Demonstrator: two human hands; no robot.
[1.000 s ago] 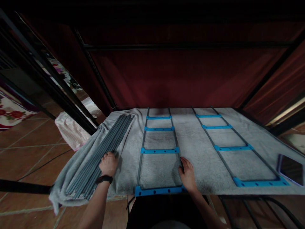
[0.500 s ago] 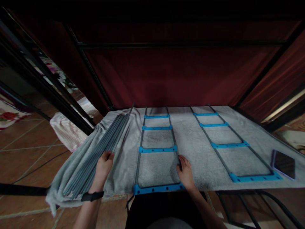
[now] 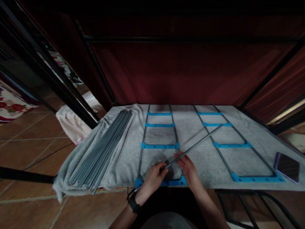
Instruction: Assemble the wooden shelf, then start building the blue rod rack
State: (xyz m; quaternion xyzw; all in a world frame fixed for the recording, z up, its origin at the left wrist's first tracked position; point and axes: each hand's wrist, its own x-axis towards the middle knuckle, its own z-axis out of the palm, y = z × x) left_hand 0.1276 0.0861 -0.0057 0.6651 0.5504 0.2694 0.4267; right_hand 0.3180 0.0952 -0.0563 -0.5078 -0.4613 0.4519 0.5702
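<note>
My left hand [image 3: 153, 177]: bare, fingers ungloved
My left wrist: black band [image 3: 134, 203], watch-like, broad dark section; markings too dim to read
My right hand [image 3: 187, 168]: bare, wrist bare too
My forearms: bare down to the picture's edge
My lap: black clothing [image 3: 164, 201], plain
My front: grey rounded patch [image 3: 169, 221], garment unclear

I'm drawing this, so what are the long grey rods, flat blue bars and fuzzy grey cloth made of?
Long grey rods: maybe metal or hard plastic; straight, with a dull sheen.
Flat blue bars: probably smooth plastic, evenly coloured with dark spots.
Fuzzy grey cloth: likely soft, matte fleece; it folds loosely.
</note>
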